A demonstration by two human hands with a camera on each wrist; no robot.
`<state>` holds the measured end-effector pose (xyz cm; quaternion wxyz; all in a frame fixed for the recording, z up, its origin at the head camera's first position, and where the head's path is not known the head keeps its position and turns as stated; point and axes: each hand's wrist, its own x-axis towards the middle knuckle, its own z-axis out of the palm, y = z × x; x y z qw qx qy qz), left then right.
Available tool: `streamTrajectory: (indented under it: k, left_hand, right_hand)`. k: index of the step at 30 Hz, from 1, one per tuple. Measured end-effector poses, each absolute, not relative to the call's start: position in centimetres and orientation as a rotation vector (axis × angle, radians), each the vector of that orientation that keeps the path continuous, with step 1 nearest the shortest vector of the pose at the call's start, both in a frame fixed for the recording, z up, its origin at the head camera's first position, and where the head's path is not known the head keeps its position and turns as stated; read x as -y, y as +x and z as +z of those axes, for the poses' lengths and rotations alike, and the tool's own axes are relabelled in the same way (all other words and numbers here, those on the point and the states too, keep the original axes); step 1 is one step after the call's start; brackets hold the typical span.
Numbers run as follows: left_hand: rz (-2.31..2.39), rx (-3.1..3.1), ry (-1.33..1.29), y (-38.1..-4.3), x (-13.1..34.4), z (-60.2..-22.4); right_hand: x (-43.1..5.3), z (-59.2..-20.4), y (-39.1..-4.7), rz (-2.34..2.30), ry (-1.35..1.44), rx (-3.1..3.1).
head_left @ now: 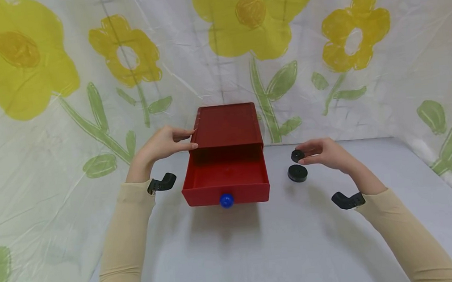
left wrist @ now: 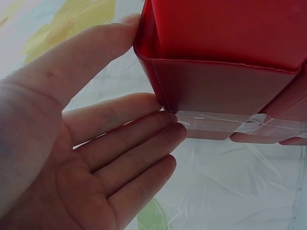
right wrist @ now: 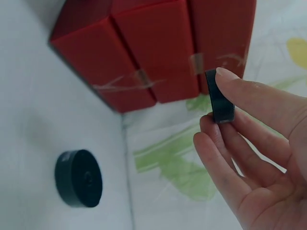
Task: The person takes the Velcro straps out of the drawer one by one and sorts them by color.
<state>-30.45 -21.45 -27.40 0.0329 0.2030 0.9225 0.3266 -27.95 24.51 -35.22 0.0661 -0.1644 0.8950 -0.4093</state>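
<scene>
A red drawer unit [head_left: 228, 125] stands on the white surface, its top drawer [head_left: 206, 196] pulled out with a blue round knob [head_left: 226, 200] in front. My left hand [head_left: 161, 144] touches the unit's left side near the front edge. In the left wrist view, its thumb and nearly straight fingers meet the red casing [left wrist: 211, 86]. To the right of the drawer, my right hand [head_left: 330, 155] pinches a small black disc [right wrist: 220, 98] between thumb and fingers. A larger black disc [head_left: 297, 173] lies on the surface just below that hand.
Behind the unit hangs a white sheet [head_left: 189, 86] with yellow flowers. Clear tape [right wrist: 117, 82] binds the stacked red sections together. Black wrist mounts [head_left: 163, 182] stick out from both sleeves. The pale tabletop [head_left: 299, 242] spreads in front of the drawer.
</scene>
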Motion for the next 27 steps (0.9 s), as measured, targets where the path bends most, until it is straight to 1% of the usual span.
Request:
streamTrajectory:
  k: [8, 17, 27]
  left_hand:
    - [1.003, -2.842, 0.628, -30.5, 21.5, -27.5]
    - [1.007, -2.845, 0.628, -30.5, 21.4, -27.5]
    - [1.009, -2.839, 0.615, -30.5, 21.5, -27.5]
  right_hand:
    - [-25.9, -36.9, -28.3, -1.241, -0.439, -2.704]
    - [-26.5, -37.7, -28.0, -1.254, -0.412, -2.714]
    - [-27.6, -39.6, -28.8, -1.262, -0.333, -2.709]
